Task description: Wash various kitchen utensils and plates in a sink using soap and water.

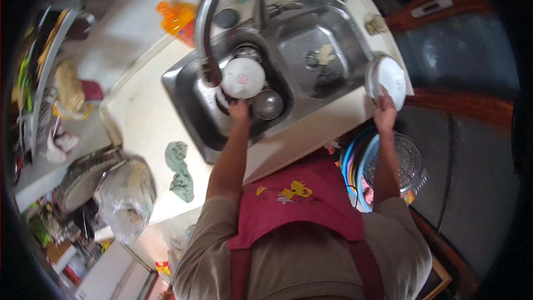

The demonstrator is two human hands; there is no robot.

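Observation:
My left hand (239,109) grips the near edge of a white bowl (243,78), which shows its marked underside, in the left basin of a steel double sink (191,129). Beside that bowl lie a round metal vessel (267,104) and, behind it, more metal ware (247,51). The curved faucet (204,21) arches over this basin. At the right end of the counter, my right hand (385,112) holds the near rim of a white dish (392,81), which rests at a stack of dishes; whether it grips only the top one is hidden.
An orange bottle (177,18) stands behind the sink. Food scraps (325,54) lie in the right basin. A green cloth (180,171) is on the left counter. Below the counter at right are stacked plastic basins (368,154) and a clear colander (402,162).

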